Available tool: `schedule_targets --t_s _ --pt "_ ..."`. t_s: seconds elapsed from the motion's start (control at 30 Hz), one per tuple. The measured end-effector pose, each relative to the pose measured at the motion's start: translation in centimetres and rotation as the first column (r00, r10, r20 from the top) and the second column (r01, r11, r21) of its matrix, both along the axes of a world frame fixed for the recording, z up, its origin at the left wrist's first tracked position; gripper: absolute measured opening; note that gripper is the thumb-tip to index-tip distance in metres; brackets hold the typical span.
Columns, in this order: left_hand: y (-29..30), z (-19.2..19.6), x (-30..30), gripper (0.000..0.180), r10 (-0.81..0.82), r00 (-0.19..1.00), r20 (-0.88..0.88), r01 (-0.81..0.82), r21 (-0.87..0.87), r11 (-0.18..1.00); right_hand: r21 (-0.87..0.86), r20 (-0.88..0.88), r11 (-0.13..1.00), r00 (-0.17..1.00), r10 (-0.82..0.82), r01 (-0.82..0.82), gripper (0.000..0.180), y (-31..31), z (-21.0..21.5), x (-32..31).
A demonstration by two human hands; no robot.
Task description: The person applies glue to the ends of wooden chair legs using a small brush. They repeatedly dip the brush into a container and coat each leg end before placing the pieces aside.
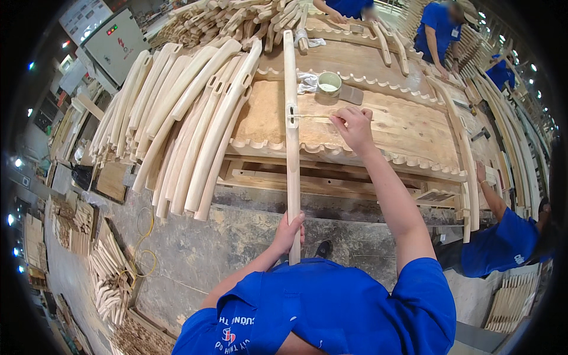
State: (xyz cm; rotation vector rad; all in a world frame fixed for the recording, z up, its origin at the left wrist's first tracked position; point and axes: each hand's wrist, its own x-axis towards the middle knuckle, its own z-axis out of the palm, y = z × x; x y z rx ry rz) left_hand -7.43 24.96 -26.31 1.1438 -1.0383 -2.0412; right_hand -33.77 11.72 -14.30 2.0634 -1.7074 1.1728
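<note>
My left hand (286, 233) is closed round the near end of a long pale wooden bar (293, 163), which points away from me across the workbench. Between the fingers of my right hand (356, 126) is a thin stick (313, 118). Its tip reaches a narrow slot (291, 117) cut in the bar, where some whitish stuff shows. Beyond the stick stands a pale green cup (329, 84) with white contents. A white cloth (307, 83) lies left of the cup, and a flat grey-brown block (352, 94) lies to its right.
Curved wooden pieces (201, 130), some slotted, lean in a row at the bench's left. Scalloped wooden rails (378, 155) run across the bench (402, 121). More wood is heaped at the back. Co-workers in blue (435, 32) stand behind and at the right (497, 245).
</note>
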Motion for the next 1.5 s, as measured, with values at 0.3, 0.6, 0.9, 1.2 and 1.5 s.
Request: schedule_targets --t_s 0.3,0.6,0.9,1.2,1.5 --pt "-0.1 -0.2 0.3 0.037 0.008 1.0 -0.014 -0.008 -0.011 1.0 0.05 0.089 0.999 0.996 -0.017 0.012 0.017 0.2 -0.1 0.1" --pt "-0.1 -0.3 0.3 0.032 0.015 0.999 -0.037 -0.015 -0.012 1.0 0.039 0.113 0.996 0.99 -0.083 0.079 0.016 -1.3 0.0 0.4" --pt "0.0 -0.2 0.2 0.033 0.021 0.999 -0.031 -0.021 -0.003 1.0 -0.055 0.136 0.98 0.973 -0.185 0.193 0.013 -1.3 -0.4 1.2" --pt "0.1 0.2 0.1 0.033 0.02 0.999 -0.035 -0.02 -0.001 1.0 0.013 0.125 0.994 0.986 -0.108 0.107 0.011 -0.6 -0.9 1.3" --pt "0.0 -0.6 0.4 0.036 0.023 1.0 -0.011 -0.023 -0.006 1.0 -0.012 0.113 0.999 0.993 0.037 -0.036 0.013 0.9 -0.8 0.9"
